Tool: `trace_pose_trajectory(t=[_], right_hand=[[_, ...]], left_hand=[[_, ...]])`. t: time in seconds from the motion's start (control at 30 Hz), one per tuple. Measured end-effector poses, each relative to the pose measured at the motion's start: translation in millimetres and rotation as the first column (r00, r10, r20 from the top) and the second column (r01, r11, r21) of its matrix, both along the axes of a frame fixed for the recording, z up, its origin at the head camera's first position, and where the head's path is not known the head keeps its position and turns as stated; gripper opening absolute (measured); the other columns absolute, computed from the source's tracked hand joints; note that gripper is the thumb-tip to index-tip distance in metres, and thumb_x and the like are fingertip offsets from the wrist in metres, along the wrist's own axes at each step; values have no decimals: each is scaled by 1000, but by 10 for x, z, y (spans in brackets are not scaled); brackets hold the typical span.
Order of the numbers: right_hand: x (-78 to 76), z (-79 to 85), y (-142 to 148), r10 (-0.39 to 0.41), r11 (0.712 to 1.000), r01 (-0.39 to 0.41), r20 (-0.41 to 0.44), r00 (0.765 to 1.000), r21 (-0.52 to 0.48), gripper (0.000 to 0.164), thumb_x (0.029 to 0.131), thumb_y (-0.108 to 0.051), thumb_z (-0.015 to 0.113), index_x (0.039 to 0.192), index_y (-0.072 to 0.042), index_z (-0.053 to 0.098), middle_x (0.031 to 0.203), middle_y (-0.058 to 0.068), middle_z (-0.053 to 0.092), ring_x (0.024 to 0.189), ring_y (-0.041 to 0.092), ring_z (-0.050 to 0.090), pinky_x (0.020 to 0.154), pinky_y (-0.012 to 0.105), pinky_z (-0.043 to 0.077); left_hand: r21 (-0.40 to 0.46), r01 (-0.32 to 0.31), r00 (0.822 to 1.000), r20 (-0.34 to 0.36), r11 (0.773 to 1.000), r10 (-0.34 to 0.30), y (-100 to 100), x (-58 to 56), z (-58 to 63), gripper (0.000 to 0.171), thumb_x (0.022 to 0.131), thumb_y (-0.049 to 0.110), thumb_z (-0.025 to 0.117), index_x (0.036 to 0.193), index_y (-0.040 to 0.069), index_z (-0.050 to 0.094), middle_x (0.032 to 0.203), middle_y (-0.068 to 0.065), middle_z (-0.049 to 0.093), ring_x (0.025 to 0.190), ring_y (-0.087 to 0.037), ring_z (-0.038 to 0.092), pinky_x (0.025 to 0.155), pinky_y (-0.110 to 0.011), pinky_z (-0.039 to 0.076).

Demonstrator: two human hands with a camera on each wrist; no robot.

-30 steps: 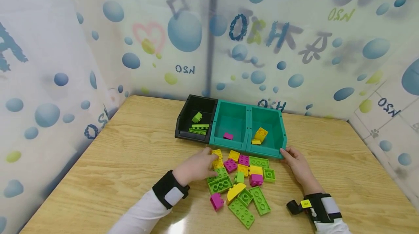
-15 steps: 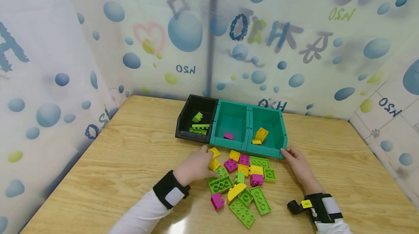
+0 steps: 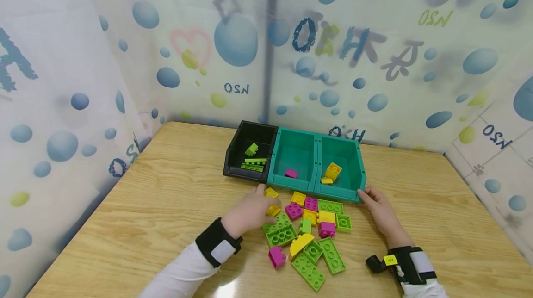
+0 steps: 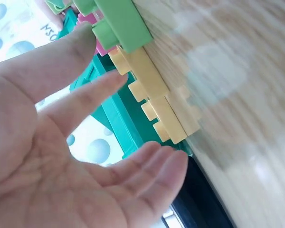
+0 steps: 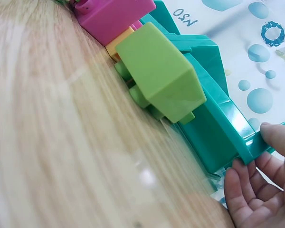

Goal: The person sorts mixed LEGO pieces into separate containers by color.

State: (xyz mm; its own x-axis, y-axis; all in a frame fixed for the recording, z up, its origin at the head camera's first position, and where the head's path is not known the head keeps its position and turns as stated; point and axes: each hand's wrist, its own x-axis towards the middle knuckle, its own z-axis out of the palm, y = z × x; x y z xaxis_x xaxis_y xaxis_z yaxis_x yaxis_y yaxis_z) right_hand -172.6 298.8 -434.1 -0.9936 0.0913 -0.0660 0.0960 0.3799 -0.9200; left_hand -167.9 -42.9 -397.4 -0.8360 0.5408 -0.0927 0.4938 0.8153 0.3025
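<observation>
Beside the loose toy bricks, my left hand (image 3: 250, 212) reaches over two yellow toy bricks (image 3: 272, 210). In the left wrist view its fingers are spread and fairly straight, the index fingertip right at the studs of a yellow brick (image 4: 147, 78). The other fingers extend near the far end of the yellow pair, and the thumb overlaps a green toy brick (image 4: 126, 23). My right hand (image 3: 378, 207) pinches the front right corner of the right teal bin (image 3: 339, 192), thumb on top and fingers curled underneath, as the right wrist view shows.
A black bin (image 3: 245, 175) with several green bricks adjoins the middle teal bin (image 3: 291, 183), which holds a pink brick. Yellow bricks lie in the right teal bin. Several green, yellow and pink bricks, including a yellow arched one (image 3: 301, 245), are scattered before the bins.
The two yellow bricks by my left hand have slid a little left and drawn slightly apart, as the fingers shifted over them. My right hand stays on the bin's corner.
</observation>
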Motion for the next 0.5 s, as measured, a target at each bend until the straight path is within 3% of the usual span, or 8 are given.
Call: trace_pose_trajectory(t=[0.1,0.2,0.5], right_hand=[[4,-2,6,3,1000,-3,10,1000,11,37,100,-36,46,105,1,52,98,-3,54,84,-2,52,77,17,47],[4,-3,9,9,1000,-9,12,1000,17,39,100,-36,45,107,2,51,98,-3,54,85,-2,52,77,17,47],[5,5,0,6,1000,-6,3,1000,8,38,100,-35,45,105,2,51,95,-6,53,84,-2,52,76,17,47]], left_hand=[[-1,37,999,8,999,-37,9,7,-7,34,86,31,69,117,18,67,115,-15,45,99,-24,44,86,-35,46],[4,50,999,21,999,-50,16,14,-8,36,86,33,69,117,14,66,105,-10,43,93,-20,41,82,-32,45],[3,57,996,62,998,-57,14,29,12,44,83,34,72,120,12,62,111,-11,55,91,-18,49,86,-34,49]])
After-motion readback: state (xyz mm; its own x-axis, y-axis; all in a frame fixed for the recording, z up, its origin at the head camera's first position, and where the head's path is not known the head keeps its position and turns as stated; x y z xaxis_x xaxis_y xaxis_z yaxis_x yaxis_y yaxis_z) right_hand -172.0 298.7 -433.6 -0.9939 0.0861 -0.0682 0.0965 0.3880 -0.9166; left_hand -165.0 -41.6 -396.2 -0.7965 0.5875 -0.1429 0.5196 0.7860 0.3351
